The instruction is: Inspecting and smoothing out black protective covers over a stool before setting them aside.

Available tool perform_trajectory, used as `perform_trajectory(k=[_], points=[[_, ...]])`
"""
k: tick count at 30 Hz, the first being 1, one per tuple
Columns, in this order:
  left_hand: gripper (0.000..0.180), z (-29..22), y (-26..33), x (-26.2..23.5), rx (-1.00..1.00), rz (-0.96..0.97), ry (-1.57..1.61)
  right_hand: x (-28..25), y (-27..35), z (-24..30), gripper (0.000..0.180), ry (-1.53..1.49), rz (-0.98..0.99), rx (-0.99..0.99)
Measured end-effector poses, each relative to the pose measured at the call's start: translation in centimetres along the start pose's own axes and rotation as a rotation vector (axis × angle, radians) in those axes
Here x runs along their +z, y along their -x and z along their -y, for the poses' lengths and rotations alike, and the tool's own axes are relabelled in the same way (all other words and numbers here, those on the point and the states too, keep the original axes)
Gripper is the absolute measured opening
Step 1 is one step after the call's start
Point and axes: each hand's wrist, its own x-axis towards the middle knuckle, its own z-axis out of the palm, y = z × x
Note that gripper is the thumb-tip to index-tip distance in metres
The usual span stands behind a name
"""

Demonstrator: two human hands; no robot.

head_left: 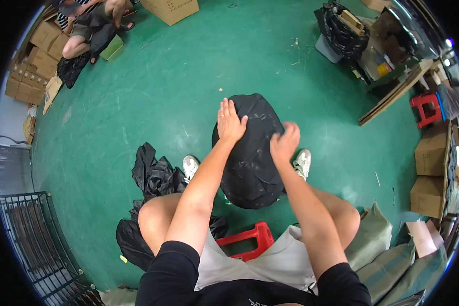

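Between my feet stands a large rounded bundle covered in black cloth (252,153), its surface creased and lightly dusted. My left hand (230,122) lies flat on the upper left of it, fingers stretched out and pointing away from me. At the bundle's upper right edge is my right hand (285,142), its fingers partly bent and smeared by motion. Whether it grips the cloth cannot be made out. Crumpled black cloth (158,173) lies on the floor beside my left leg.
A red plastic stool (260,239) shows between my thighs. To the left stands a dark metal rack (41,239); at right are cardboard boxes (431,153), another red stool (426,109) and pale green sacks (375,234). A person (86,25) sits at the far left near stacked cartons.
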Motion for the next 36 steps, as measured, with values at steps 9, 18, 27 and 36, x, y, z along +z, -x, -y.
perform_trajectory(k=[9, 18, 27, 36], points=[[0.077, -0.3, 0.9, 2.4, 0.056, -0.075, -0.091, 9.5, -5.1, -0.7, 0.065, 0.352, 0.506, -0.261], [0.08, 0.1, 4.1, 1.5, -0.033, -0.09, -0.068, 7.1, -2.5, -0.9, 0.07, 0.323, 0.369, -0.089], [0.095, 0.5, 16.8, 0.3, -0.252, -0.086, 0.017, -0.6, 8.8, -2.2, 0.073, 0.283, 0.41, 0.156], [0.109, 0.8, 27.4, -1.2, -0.582, 0.265, 0.342, -7.4, 15.2, -0.8, 0.082, 0.251, 0.733, 0.475]])
